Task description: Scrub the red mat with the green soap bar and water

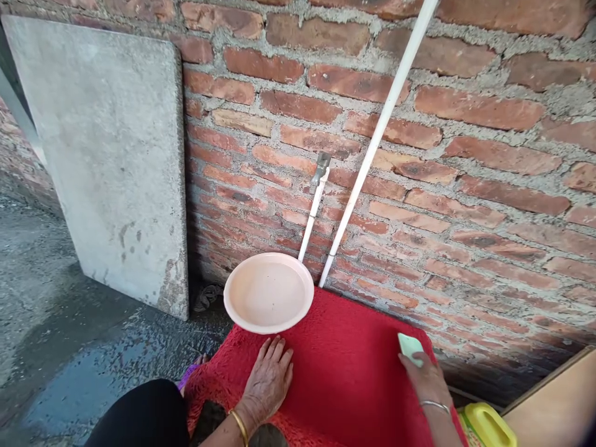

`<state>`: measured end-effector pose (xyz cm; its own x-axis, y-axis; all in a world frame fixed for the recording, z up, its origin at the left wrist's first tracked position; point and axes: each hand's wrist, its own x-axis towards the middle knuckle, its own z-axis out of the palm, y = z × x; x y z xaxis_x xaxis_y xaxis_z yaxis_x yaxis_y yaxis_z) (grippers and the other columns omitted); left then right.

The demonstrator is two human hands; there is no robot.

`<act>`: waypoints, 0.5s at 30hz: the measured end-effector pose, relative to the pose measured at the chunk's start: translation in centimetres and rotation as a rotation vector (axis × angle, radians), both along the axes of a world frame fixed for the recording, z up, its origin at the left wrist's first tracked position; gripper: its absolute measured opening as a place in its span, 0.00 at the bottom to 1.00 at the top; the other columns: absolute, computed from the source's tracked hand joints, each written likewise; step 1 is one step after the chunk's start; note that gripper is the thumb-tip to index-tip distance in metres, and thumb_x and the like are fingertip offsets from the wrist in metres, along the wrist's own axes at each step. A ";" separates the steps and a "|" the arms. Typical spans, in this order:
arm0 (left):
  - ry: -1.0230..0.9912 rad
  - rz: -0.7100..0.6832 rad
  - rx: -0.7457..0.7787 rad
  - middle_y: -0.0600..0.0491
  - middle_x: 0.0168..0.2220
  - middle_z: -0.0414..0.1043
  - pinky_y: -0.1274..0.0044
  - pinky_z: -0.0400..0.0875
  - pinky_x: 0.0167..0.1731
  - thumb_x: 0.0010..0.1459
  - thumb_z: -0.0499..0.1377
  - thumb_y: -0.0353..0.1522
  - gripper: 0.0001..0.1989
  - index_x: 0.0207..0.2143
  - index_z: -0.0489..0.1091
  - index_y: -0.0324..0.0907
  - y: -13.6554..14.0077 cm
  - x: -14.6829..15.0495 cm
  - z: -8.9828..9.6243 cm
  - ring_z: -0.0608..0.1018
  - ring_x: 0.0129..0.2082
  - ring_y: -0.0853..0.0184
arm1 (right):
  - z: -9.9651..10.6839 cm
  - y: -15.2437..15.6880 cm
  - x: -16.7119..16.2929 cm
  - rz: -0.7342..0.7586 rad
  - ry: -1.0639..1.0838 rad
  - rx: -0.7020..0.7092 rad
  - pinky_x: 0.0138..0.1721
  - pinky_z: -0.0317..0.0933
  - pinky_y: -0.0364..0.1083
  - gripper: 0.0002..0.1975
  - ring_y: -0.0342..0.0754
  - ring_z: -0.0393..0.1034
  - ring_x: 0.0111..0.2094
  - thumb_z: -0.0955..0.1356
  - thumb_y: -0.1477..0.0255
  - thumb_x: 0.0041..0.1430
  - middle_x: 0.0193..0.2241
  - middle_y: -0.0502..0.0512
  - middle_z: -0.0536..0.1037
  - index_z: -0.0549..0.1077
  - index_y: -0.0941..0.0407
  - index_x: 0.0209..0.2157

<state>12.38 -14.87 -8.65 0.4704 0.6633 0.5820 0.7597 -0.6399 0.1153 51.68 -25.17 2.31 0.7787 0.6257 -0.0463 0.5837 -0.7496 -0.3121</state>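
A wet-looking red cloth (344, 360) is spread over a raised surface against the wall. My left hand (270, 375) lies flat on it, fingers stretched out and close together, just below the rim of a pale pink basin (303, 310). The basin holds what looks like shallow water and stands at the cloth's far left corner. Near the right edge of the cloth, my right hand (424, 375) is closed around a pale green bar of soap (410, 345). The soap's far end sticks out past the fingers, and the hand covers the rest.
A brick wall (386, 264) rises behind the cloth, with a tap (321, 167) on a short white pipe and a long white pipe (372, 155). At left a grey slab (112, 155) leans over wet floor (107, 366). A yellow container (487, 425) stands at lower right.
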 end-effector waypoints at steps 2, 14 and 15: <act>0.006 0.001 0.004 0.48 0.55 0.74 0.59 0.67 0.60 0.63 0.54 0.30 0.15 0.51 0.73 0.47 0.0 0.0 0.0 0.73 0.58 0.56 | -0.6 3.7 -4.5 0.030 0.030 0.017 0.45 0.66 0.56 0.17 0.63 0.76 0.44 0.63 0.56 0.63 0.40 0.61 0.78 0.75 0.48 0.46; -0.044 0.005 -0.018 0.49 0.53 0.75 0.60 0.67 0.60 0.64 0.53 0.30 0.14 0.48 0.74 0.47 -0.1 0.1 0.8 0.73 0.57 0.58 | -1.1 12.3 -14.7 0.302 0.108 -0.058 0.44 0.66 0.48 0.18 0.52 0.75 0.47 0.66 0.54 0.61 0.49 0.54 0.74 0.73 0.46 0.49; -0.047 0.005 -0.013 0.49 0.52 0.75 0.60 0.67 0.60 0.64 0.53 0.30 0.14 0.48 0.74 0.47 -0.1 0.1 0.8 0.74 0.57 0.58 | -0.9 11.0 -12.4 0.263 0.100 -0.076 0.44 0.67 0.50 0.19 0.53 0.75 0.46 0.65 0.54 0.62 0.49 0.56 0.74 0.72 0.47 0.50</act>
<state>12.53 -14.95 -7.88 0.4396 0.6735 0.5942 0.7565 -0.6343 0.1592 39.30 -14.21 1.37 0.5793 0.7974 -0.1692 0.7303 -0.5999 -0.3269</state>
